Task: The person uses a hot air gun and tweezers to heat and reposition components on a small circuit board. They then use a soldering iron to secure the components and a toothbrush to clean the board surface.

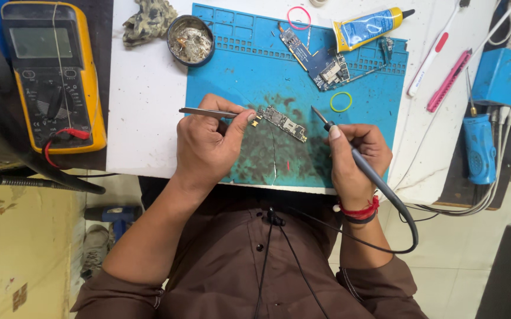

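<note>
Blue work mat (249,71) spread over a white tabletop (143,106), near edge of both running just in front of the wrists; bare mat open above the hands, tighter toward the right. Small circuit board (283,123) lying flat mid-mat between the two hands, on a dark stained patch, long axis slanting from upper left down to lower right. Left hand (208,145) closed in a narrow pinch on metal tweezers (211,111), handle end trailing left, the working end hidden behind the thumb and pointing right toward the board's left end. Right hand (356,156) wrapped pen-style around a soldering iron (350,150), tip aimed up and left, hovering just right of the board, cable looping back past the wrist. Farther up the mat: a larger blue board (323,65), a green rubber band (341,101) near the iron's tip, a pink band (298,18), a glue tube (368,26). Round tin (190,39) at the mat's upper left corner. Yellow multimeter (54,74) well to the left, off the tabletop. Toothbrush (435,50) and blue boxes crowding the right side.
</note>
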